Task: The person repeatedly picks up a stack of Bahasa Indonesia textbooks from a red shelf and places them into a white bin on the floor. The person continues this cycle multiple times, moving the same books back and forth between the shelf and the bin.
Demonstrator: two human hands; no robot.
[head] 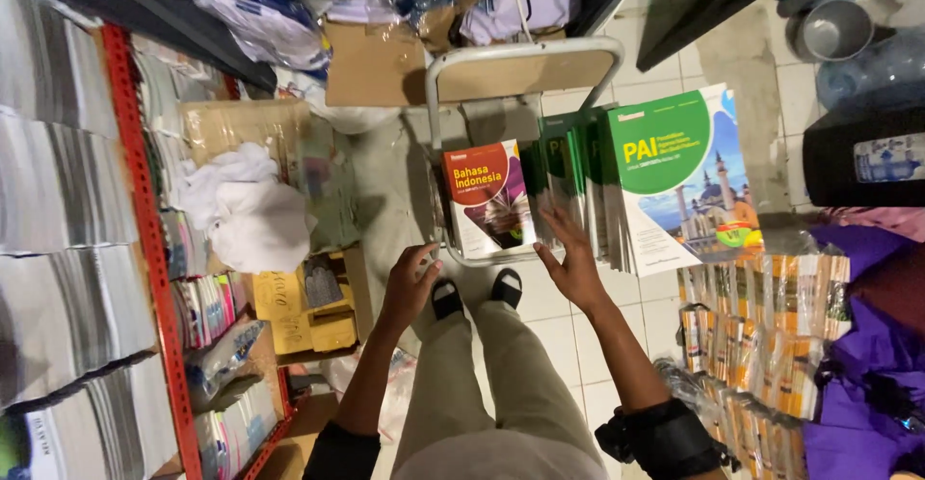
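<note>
— Well, what are the hands doing?
— Near, the left hand point(409, 282) hangs spread, holding nothing. The right hand point(570, 260), fingers splayed, presses the green books point(578, 176) standing on the chair point(525, 61), right of the red book point(487, 196).
— Heavy?
— Probably stiff, glossy, slippery; grip the spines.

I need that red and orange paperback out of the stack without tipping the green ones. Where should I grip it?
Grip the red and orange paperback by its free left edge, coming from the left with the left hand. It stands upright at the left end of the row of green paperbacks, cover facing you, so that side is open. The right hand already rests against the green row and can likely steady it.
</note>
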